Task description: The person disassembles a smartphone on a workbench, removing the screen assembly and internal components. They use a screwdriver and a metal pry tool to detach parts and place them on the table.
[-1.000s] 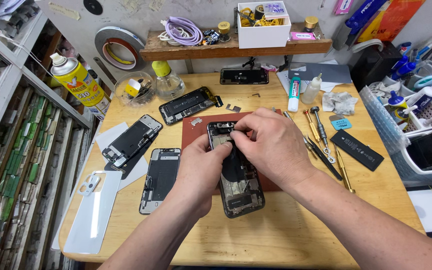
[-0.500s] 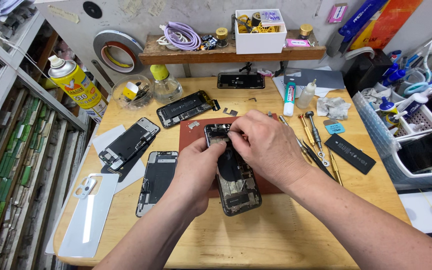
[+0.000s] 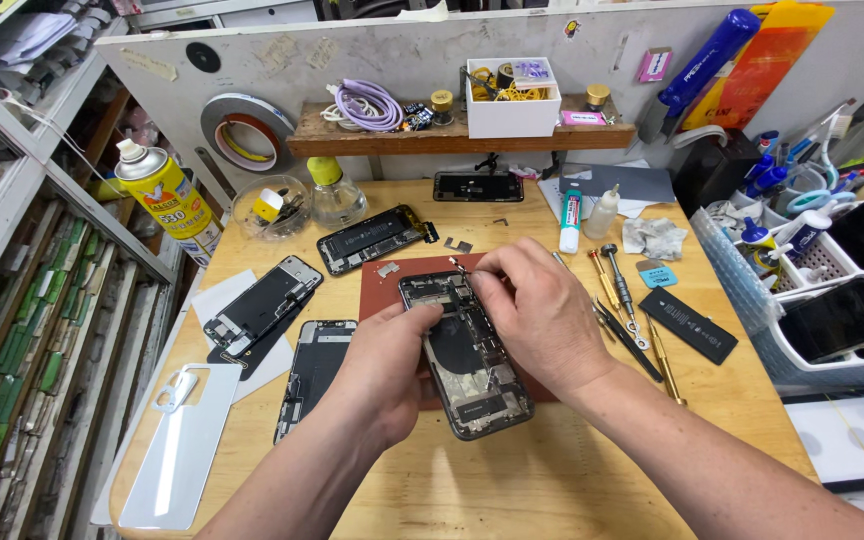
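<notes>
centrally, an opened smartphone chassis (image 3: 467, 362) lies on a red work mat (image 3: 392, 290) on a wooden bench (image 3: 572, 470). left hand (image 3: 384, 372) braces its left edge, fingers resting on the frame; right hand (image 3: 537, 312) pinches narrowly at the top corner, on a small part too tiny to identify. risk: a slip could plausibly tear a flex cable or flick the small part away among the clutter. around it: other opened phones (image 3: 372, 237), a loose battery (image 3: 693, 325), screwdrivers (image 3: 620, 290), a yellow spray can (image 3: 166, 200), shelving on the left.
</notes>
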